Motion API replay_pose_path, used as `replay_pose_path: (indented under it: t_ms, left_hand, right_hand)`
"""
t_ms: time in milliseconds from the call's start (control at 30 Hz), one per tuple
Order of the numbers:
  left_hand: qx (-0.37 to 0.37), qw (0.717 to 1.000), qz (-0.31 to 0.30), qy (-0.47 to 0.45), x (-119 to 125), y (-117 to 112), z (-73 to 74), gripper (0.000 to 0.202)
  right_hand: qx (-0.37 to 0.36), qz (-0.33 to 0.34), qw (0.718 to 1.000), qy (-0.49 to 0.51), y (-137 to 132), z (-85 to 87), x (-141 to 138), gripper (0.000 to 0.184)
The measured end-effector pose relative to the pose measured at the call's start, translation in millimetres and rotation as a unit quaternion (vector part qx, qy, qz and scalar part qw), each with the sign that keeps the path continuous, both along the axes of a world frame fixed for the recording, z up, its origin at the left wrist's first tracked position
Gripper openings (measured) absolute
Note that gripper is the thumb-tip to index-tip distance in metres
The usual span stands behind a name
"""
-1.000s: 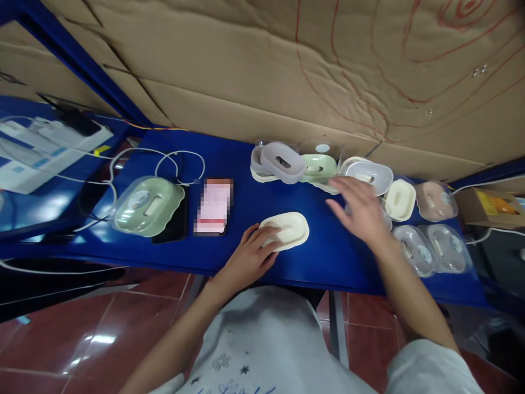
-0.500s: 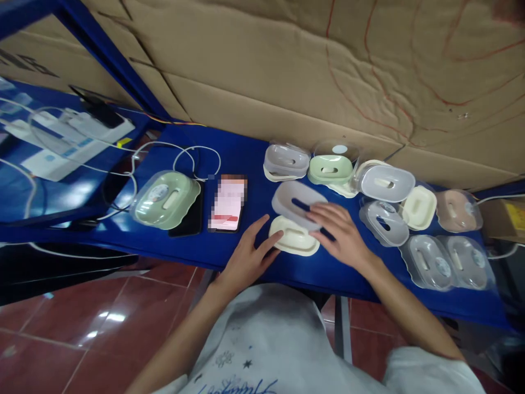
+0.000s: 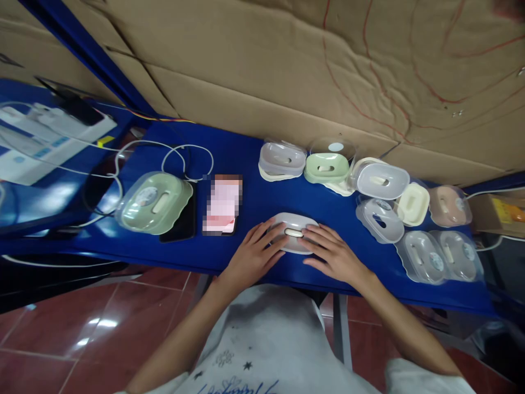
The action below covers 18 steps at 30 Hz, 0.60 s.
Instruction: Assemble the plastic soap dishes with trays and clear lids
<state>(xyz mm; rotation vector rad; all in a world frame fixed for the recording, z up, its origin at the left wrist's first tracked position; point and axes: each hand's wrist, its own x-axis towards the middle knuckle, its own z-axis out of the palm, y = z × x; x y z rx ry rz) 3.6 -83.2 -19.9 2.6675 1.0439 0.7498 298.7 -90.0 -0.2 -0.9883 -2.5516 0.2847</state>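
Observation:
On the blue table in front of me lies a pale grey oval soap dish tray [image 3: 305,219], with a cream bar [image 3: 293,232] showing through its middle slot. My left hand [image 3: 258,249] touches the tray's left side, its fingers stretched over the rim and into the tray. Over the right side rests my right hand [image 3: 334,251], fingers spread and fingertips close to the bar. Both hands have their fingers apart, pressed lightly on the tray. Whatever base lies below the tray is hidden from view.
Several soap dishes, such as a green one [image 3: 327,167] and a pink one [image 3: 449,205], stand at the back and right. Leftward are a lit phone [image 3: 222,205], a lidded green soap dish [image 3: 158,202] on a dark flat object, and white cables [image 3: 211,158]. Cardboard [image 3: 246,71] walls the back.
The grey tray, held tilted in my right hand before, has come down over the cream base, which it now covers. My left hand has moved onto the tray's left side.

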Motion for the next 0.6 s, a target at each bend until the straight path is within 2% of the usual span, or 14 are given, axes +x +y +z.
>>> replay_pose_path:
  t_ms: [100, 200, 300, 367, 467, 533, 600]
  left_hand:
    - [-0.006, 1.000, 0.015, -0.013, -0.5, -0.6, 0.0, 0.034]
    - [-0.015, 0.999, 0.017, -0.046, -0.3, 2.7, -0.1, 0.032]
    - [-0.018, 0.997, 0.015, -0.076, -0.8, 5.8, -1.0, 0.031]
    - [-0.025, 0.995, 0.021, -0.090, -1.6, 6.2, -1.8, 0.031]
    - [-0.037, 0.993, 0.036, -0.108, -2.4, 5.6, -3.1, 0.033]
    - [-0.040, 0.991, 0.043, -0.116, -2.4, 6.1, -3.7, 0.033]
    - [-0.043, 0.990, 0.047, -0.128, -2.1, 7.5, -3.5, 0.033]
  right_hand:
    - [0.024, -0.019, 0.999, -0.012, 37.3, 19.7, -9.5, 0.047]
    - [0.039, -0.104, 0.993, -0.039, 100.4, 36.5, -31.3, 0.054]
    - [0.057, -0.186, 0.979, -0.062, 165.2, 38.6, -56.5, 0.064]
    - [0.055, -0.226, 0.969, -0.077, 194.9, 33.0, -69.9, 0.068]
    - [0.054, -0.248, 0.964, -0.086, 210.8, 24.3, -79.4, 0.064]
    - [0.064, -0.237, 0.967, -0.072, 204.3, 22.8, -77.8, 0.056]
    - [0.080, -0.223, 0.971, -0.042, 185.8, 25.0, -71.0, 0.050]
